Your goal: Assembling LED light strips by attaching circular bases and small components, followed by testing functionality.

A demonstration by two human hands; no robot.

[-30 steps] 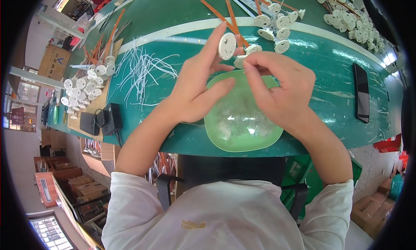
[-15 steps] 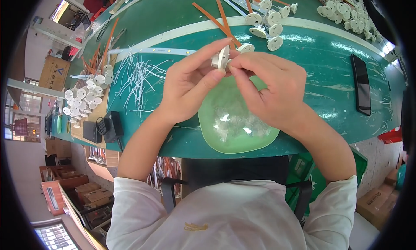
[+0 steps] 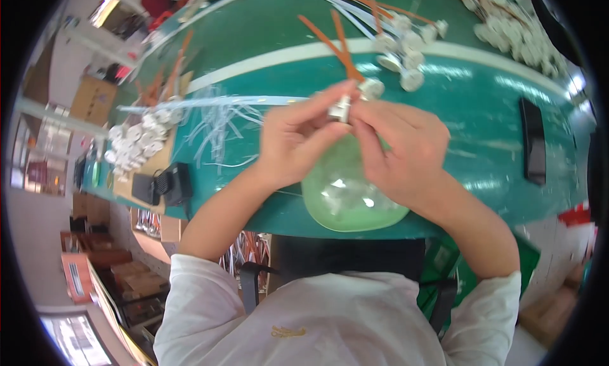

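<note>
My left hand (image 3: 298, 141) and my right hand (image 3: 399, 150) meet above a light green bowl (image 3: 346, 198) at the near edge of the green table (image 3: 457, 112). Both pinch one small white round part (image 3: 340, 107) between their fingertips, seen edge-on. Small clear pieces lie inside the bowl. Just beyond my fingers lies a cluster of similar white round parts (image 3: 403, 55) with orange and white leads.
A heap of white round parts (image 3: 136, 141) lies at the left, with loose white strips (image 3: 219, 122) beside it. A black device (image 3: 171, 183) stands at the left table edge. A black phone (image 3: 533, 141) lies at the right. More white parts (image 3: 507, 23) fill the far right.
The white part has turned from face-on to edge-on between my fingers. My hands have closed tighter together over the bowl.
</note>
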